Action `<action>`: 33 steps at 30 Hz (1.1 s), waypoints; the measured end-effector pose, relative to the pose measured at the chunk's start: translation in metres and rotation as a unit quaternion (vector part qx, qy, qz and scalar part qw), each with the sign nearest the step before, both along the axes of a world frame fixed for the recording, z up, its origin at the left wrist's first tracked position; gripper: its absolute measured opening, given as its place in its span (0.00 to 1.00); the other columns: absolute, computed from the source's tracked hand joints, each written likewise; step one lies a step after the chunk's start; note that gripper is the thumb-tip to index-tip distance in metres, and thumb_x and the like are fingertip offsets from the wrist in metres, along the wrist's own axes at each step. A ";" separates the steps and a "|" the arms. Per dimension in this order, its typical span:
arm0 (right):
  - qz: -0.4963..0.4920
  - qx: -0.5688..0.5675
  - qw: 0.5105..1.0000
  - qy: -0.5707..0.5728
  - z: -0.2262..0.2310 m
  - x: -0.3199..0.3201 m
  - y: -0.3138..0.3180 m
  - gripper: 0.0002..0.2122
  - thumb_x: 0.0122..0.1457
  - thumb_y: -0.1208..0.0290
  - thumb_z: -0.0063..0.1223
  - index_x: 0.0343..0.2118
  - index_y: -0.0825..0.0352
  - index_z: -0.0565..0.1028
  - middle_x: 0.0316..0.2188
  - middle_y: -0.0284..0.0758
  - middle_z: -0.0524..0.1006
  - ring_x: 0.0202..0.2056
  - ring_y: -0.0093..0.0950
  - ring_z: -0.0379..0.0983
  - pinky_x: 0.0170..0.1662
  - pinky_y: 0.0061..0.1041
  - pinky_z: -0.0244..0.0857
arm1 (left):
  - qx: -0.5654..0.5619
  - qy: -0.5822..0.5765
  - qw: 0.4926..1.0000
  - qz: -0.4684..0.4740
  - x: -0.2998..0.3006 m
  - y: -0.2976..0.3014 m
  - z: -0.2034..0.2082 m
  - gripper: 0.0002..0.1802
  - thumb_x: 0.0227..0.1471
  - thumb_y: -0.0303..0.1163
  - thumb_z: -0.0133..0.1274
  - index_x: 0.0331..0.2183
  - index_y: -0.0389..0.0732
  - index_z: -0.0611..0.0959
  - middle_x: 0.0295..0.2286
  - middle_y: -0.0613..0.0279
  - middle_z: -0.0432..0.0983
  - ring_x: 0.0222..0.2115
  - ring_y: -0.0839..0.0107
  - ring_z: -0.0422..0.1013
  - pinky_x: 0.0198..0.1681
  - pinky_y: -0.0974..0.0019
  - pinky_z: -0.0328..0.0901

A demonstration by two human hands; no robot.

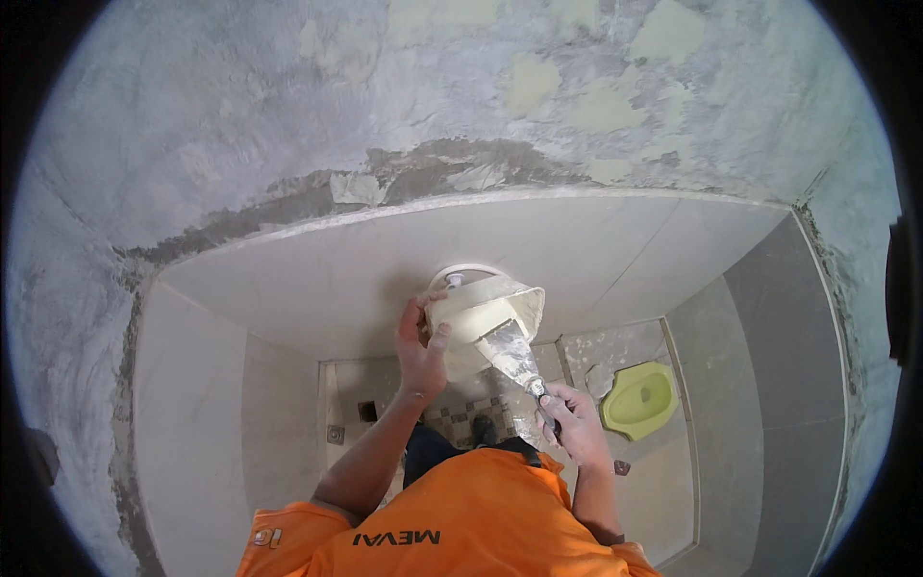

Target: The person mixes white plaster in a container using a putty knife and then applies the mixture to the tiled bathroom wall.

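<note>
My left hand [423,351] grips the left side of an off-white plastic tub [527,300], its thumb and fingers at the rim. White paste coats the inside of the tub, which is tilted towards me. In my right hand [574,423] is the dark handle of a putty knife [510,354]. Its wide metal blade is smeared with white paste and points up and left, with the front edge at the tub's mouth. White residue marks the fingers of both hands. Behind the tub a white curved rim shows in part; what it belongs to is hidden.
A pale tiled wall [336,269] stands in front of me, with rough, patchy plaster [317,106] above its top edge. Below right, a yellow-green squat toilet [639,399] is set in the floor. A floor drain [335,435] and a dark square hole [367,411] lie below left.
</note>
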State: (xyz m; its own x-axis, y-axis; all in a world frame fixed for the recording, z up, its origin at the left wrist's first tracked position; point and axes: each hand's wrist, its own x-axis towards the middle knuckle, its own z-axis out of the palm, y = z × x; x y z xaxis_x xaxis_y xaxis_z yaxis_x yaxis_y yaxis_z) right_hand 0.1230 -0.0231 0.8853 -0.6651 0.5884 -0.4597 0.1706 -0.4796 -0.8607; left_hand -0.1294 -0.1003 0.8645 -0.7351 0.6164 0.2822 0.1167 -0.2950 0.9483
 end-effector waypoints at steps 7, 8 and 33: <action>-0.032 0.124 0.991 -0.051 -0.019 -0.015 -0.008 0.13 0.63 0.69 0.55 0.48 0.70 0.76 0.23 0.30 0.76 0.17 0.19 0.67 0.21 0.21 0.59 | -0.027 -0.006 1.000 -0.014 0.010 -0.003 -0.003 0.23 0.51 0.19 0.49 0.51 0.36 0.75 0.45 0.62 0.73 0.46 0.74 0.69 0.53 0.69 0.62; -0.033 0.173 0.982 -0.073 -0.023 -0.015 -0.009 0.15 0.62 0.69 0.56 0.50 0.70 0.76 0.23 0.31 0.77 0.18 0.20 0.69 0.23 0.23 0.62 | -0.030 -0.006 0.999 -0.014 0.011 -0.002 -0.003 0.23 0.51 0.19 0.49 0.51 0.36 0.75 0.44 0.62 0.73 0.45 0.75 0.70 0.53 0.69 0.62; 0.030 0.280 0.958 -0.060 0.005 0.010 0.034 0.18 0.60 0.67 0.52 0.51 0.71 0.77 0.23 0.41 0.80 0.22 0.30 0.75 0.26 0.31 0.68 | -0.121 -0.161 0.979 0.038 0.000 0.029 -0.046 0.13 0.62 0.41 0.52 0.38 0.40 0.79 0.33 0.69 0.72 0.37 0.78 0.66 0.45 0.70 0.61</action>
State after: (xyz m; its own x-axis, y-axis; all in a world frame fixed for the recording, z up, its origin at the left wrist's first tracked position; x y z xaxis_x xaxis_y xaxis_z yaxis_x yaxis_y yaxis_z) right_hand 0.1325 0.0114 0.8898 -0.6682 0.7271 -0.1577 0.2964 0.0658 -0.9528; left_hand -0.1291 -0.0715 0.8184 -0.8089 0.5758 -0.1190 -0.1872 -0.0603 0.9805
